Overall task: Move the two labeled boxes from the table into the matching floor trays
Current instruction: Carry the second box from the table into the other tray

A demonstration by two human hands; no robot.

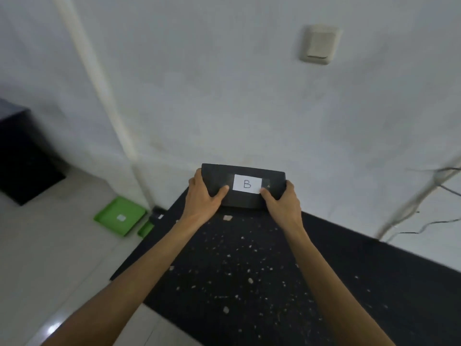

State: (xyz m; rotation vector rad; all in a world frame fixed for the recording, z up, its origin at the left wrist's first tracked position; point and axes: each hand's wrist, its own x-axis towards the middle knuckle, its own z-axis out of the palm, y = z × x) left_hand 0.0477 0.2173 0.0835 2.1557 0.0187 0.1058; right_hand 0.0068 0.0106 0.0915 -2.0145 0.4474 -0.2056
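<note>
Box B (pixel 243 187) held in both hands at the far end of the dark speckled table (pixel 249 270).

The black box carries a white label (pixel 247 184) marked "B" on its top face. The left hand (pixel 203 196) clasps its left end and the right hand (pixel 280 201) its right end, thumbs lying on top either side of the label; whether it rests on the table or is lifted clear is hard to tell. On the floor to the left lies a green tray (pixel 119 216) with a small white tag, and the edge of a second green tray (pixel 145 229) shows just beside the table.
</note>
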